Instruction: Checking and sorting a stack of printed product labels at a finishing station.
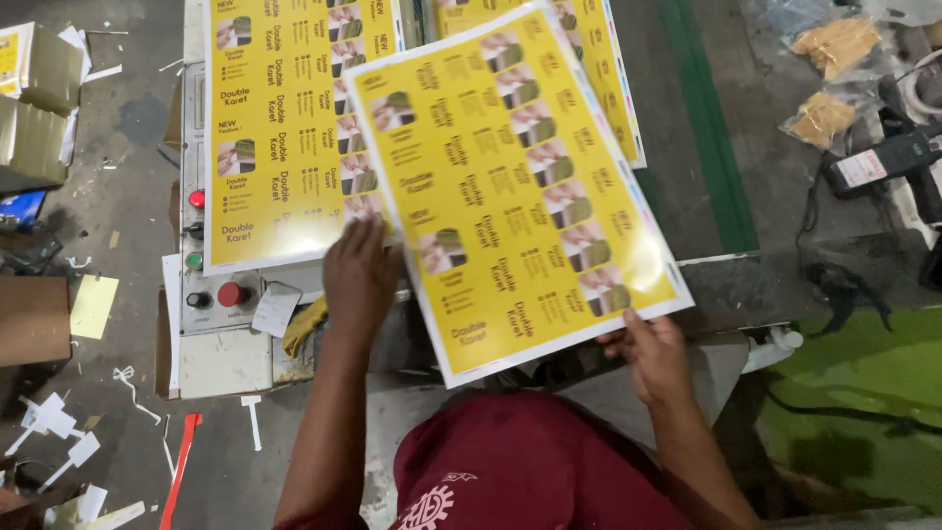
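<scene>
A large glossy yellow printed sheet (510, 186) with a white border is held tilted over a machine. My right hand (650, 351) grips its lower right edge, thumb on top. My left hand (359, 273) lies flat with fingers spread at the sheet's left edge, resting where it overlaps a second yellow printed sheet (280, 128) lying on the machine top. A third yellow sheet (603, 69) shows behind, at the upper right, mostly covered.
A control panel (211, 285) with red, green and black buttons sits left of my left hand. Cardboard boxes (34, 98) and paper scraps (59, 432) litter the floor at left. Plastic bags (829, 79), a black device (883, 162) and green fabric (863, 393) lie at right.
</scene>
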